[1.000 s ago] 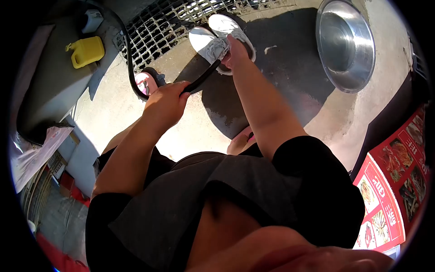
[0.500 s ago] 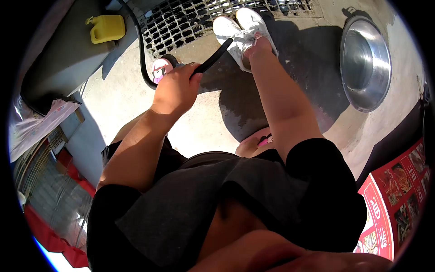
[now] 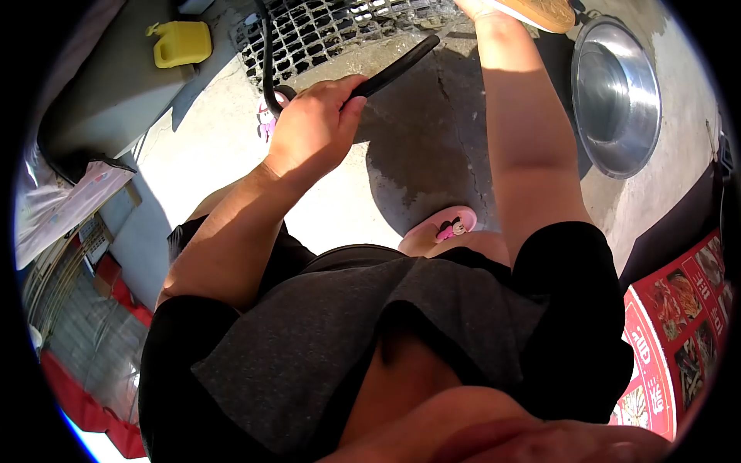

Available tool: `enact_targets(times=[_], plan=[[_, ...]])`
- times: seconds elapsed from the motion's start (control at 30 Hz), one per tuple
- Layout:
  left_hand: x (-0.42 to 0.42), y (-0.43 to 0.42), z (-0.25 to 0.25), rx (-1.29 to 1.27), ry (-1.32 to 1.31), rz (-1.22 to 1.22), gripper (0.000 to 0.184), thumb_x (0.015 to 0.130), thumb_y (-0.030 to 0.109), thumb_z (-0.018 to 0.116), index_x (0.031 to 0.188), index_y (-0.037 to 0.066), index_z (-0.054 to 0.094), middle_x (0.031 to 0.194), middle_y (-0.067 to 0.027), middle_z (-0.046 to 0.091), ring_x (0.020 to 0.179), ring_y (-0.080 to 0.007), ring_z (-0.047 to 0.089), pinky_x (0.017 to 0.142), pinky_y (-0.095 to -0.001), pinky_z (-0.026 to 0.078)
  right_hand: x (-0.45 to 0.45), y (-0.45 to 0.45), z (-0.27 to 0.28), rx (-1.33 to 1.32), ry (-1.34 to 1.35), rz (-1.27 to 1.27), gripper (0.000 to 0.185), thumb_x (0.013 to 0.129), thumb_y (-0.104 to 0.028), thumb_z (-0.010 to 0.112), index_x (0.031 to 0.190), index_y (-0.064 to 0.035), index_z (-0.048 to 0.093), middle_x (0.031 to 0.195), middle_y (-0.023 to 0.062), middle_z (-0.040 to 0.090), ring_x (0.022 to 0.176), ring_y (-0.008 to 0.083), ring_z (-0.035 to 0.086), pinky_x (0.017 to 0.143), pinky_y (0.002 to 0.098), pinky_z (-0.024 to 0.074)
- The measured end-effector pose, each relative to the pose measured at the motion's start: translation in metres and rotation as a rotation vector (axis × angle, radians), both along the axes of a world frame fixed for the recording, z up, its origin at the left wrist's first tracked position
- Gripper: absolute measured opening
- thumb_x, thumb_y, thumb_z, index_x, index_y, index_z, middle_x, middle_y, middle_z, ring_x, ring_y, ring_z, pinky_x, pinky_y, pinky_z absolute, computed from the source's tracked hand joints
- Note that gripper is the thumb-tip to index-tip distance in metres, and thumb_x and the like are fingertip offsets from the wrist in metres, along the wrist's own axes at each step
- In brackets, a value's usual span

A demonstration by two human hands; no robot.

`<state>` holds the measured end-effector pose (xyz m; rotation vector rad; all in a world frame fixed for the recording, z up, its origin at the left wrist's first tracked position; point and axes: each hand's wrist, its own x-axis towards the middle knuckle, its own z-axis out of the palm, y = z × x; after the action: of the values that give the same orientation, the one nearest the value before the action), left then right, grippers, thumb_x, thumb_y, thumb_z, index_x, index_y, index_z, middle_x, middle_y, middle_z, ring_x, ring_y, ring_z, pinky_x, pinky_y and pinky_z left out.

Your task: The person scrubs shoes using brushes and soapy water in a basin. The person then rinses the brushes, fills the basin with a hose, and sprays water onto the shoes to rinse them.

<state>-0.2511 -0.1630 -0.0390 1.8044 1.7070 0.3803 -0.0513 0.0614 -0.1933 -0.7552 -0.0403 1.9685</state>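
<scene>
My left hand (image 3: 320, 127) is closed round a black hose (image 3: 401, 65), whose free end points up and to the right. Behind the hand the hose bends up toward the top edge. At the top edge my right hand (image 3: 480, 9) is mostly cut off, with its fingers out of view. Beside it a white sneaker (image 3: 544, 11) shows its tan sole, lifted with the hand; the other shoe of the pair cannot be made out. No water is visible at the hose end.
A floor grate (image 3: 324, 38) lies ahead. To the right stands a round metal basin (image 3: 614, 96). A yellow jug (image 3: 183, 45) rests on a grey surface at the left. Pink slippers (image 3: 461, 220) are on my feet; a red picture-printed surface (image 3: 679, 309) is at lower right.
My right hand has carried the sneakers up and to the right, turning a sole into view. My left hand has moved the hose slightly up and to the right.
</scene>
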Motion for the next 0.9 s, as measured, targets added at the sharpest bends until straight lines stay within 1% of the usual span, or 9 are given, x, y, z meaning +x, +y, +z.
enact_targets(times=[0.23,0.47,0.57,0.6,0.63,0.7,0.77,0.83,0.9], plan=[[0.007,-0.004,-0.007,-0.045,-0.008,-0.011,0.029,0.093,0.022,0.055,0.116,0.008,0.063,0.1,-0.0172,0.067,0.096,-0.0352,0.063,0.083,-0.0424,0.051,0.038,-0.024,0.014,-0.047,0.03,0.03,0.032,0.098,-0.027,0.049,0.118,-0.0039,0.059,0.118,0.0122,0.065,0.106,0.0322,0.064,0.093,0.0534,0.0496],[0.018,0.003,-0.007,-0.177,0.06,-0.087,0.032,0.093,0.026,0.054,0.12,0.01,0.063,0.105,-0.0158,0.067,0.098,-0.0345,0.063,0.085,-0.0415,0.051,0.14,-0.102,-0.003,-0.248,-0.059,0.033,0.027,0.097,-0.021,0.05,0.114,-0.0036,0.061,0.115,0.0111,0.067,0.102,0.0314,0.066,0.092,0.0514,0.0507],[0.022,0.009,-0.012,-0.209,0.112,-0.139,0.032,0.094,0.026,0.054,0.12,0.01,0.063,0.105,-0.0158,0.067,0.097,-0.034,0.064,0.085,-0.0406,0.051,0.193,-0.152,-0.022,-0.421,-0.181,-0.023,0.025,0.097,-0.018,0.05,0.113,-0.0034,0.062,0.113,0.0106,0.068,0.1,0.0311,0.066,0.092,0.0506,0.0512],[0.024,0.011,-0.013,-0.213,0.113,-0.166,0.032,0.093,0.026,0.055,0.119,0.01,0.063,0.105,-0.0157,0.067,0.097,-0.0339,0.064,0.086,-0.0401,0.05,0.21,-0.167,-0.026,-0.567,-0.34,-0.092,0.024,0.096,-0.018,0.051,0.109,-0.0028,0.064,0.109,0.01,0.069,0.097,0.0307,0.067,0.092,0.0501,0.051],[0.025,0.014,-0.015,-0.218,0.101,-0.187,0.031,0.093,0.026,0.055,0.119,0.01,0.064,0.105,-0.0157,0.067,0.097,-0.0338,0.064,0.086,-0.0399,0.05,0.237,-0.184,-0.05,-0.634,-0.387,-0.151,0.024,0.095,-0.019,0.052,0.108,-0.0019,0.064,0.109,0.0104,0.069,0.097,0.0292,0.067,0.091,0.0486,0.0515],[0.025,0.017,-0.02,-0.213,0.092,-0.218,0.031,0.094,0.026,0.055,0.118,0.009,0.064,0.105,-0.0151,0.068,0.097,-0.0334,0.064,0.084,-0.0391,0.05,0.285,-0.219,-0.09,-0.778,-0.617,-0.199,0.029,0.097,-0.023,0.048,0.11,-0.0017,0.063,0.114,0.0135,0.067,0.102,0.0318,0.066,0.093,0.0518,0.0497],[0.03,0.021,-0.021,-0.235,0.065,-0.235,0.03,0.094,0.025,0.055,0.118,0.009,0.064,0.104,-0.0147,0.068,0.096,-0.033,0.064,0.084,-0.0388,0.05,0.327,-0.255,-0.111,-0.865,-0.704,-0.237,0.03,0.096,-0.023,0.048,0.109,-0.0005,0.063,0.117,0.0141,0.066,0.103,0.032,0.066,0.092,0.0472,0.0519],[0.035,0.027,-0.017,-0.215,0.041,-0.25,0.029,0.094,0.022,0.055,0.118,0.009,0.063,0.103,-0.0143,0.068,0.095,-0.032,0.065,0.082,-0.038,0.05,0.342,-0.283,-0.111,-0.897,-0.596,-0.24,0.033,0.095,-0.025,0.05,0.111,0.0006,0.063,0.119,0.0155,0.064,0.109,0.0318,0.064,0.095,0.0449,0.0501],[0.039,0.027,-0.014,-0.143,-0.054,-0.194,0.029,0.094,0.021,0.056,0.119,0.009,0.063,0.103,-0.0145,0.068,0.095,-0.0317,0.065,0.082,-0.0377,0.05,0.35,-0.265,-0.093,-0.828,-0.774,-0.25,0.036,0.095,-0.027,0.052,0.12,-0.0023,0.057,0.126,0.0153,0.059,0.116,0.0325,0.057,0.098,0.0474,0.0466]])
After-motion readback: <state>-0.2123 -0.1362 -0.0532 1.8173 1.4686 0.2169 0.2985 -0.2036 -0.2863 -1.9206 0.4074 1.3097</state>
